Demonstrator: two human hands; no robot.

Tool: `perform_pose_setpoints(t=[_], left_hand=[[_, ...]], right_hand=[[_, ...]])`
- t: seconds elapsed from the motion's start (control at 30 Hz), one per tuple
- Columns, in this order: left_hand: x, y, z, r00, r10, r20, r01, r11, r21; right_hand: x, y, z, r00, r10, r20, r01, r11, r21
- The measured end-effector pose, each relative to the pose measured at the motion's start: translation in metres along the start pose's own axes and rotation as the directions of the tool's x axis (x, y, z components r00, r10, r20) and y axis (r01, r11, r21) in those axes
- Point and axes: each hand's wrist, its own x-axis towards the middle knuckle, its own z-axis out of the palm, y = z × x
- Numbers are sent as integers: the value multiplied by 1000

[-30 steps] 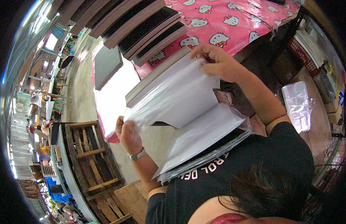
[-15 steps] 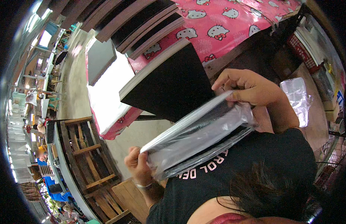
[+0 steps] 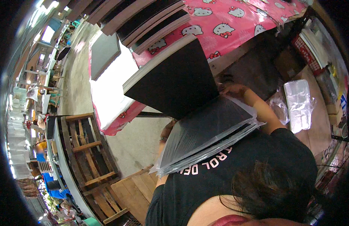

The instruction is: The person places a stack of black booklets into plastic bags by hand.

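A black flat panel (image 3: 174, 77) with a pale ribbed edge lies tilted over the table's near edge. Its near end meets the mouth of a clear plastic bag (image 3: 212, 126), through which black shows; the bag's loose, crinkled end rests toward my chest. My right hand (image 3: 234, 89) grips the bag's far right corner by the panel, fingers curled and in shadow. At the panel's lower left corner my left hand (image 3: 167, 131) closes on the bag's other side, partly covered by the plastic.
Black panels with brown edges (image 3: 144, 22) line the pink patterned tablecloth (image 3: 250, 26). A grey panel (image 3: 105, 54) lies on a white sheet (image 3: 114, 84). Folded clear plastic (image 3: 298, 105) sits at right, near a red crate (image 3: 308, 52). A wooden pallet (image 3: 87, 147) stands at left.
Both hands have moved away from my chest to the black panel, bringing the bag's mouth to its near end. The bag, stretched between the hands before, now spreads wider over black.
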Motion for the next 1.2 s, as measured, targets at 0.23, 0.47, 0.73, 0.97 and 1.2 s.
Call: perform_pose_setpoints(t=[0.23, 0.47, 0.73, 0.97, 1.2], left_hand=[[-10, 19, -20, 979, 122, -163, -48, 915, 401], [-124, 217, 7, 193, 964, -184, -387, 247, 889], [-60, 248, -31, 394, 868, -301, -243, 415, 877], [-63, 258, -43, -91, 820, -566, -452, 472, 757], [-194, 253, 164, 239, 960, 147, -331, -62, 942]], right_hand=[[-45, -104, 41, 994, -69, -90, -22, 660, -751], [-115, -206, 58, 913, -407, -5, 363, 819, -444], [-164, -254, 100, 764, -634, -119, 518, 713, -472], [-162, -264, 112, 615, -777, -135, 644, 593, -483], [-142, -281, 193, 207, -932, 297, 746, -46, -664]])
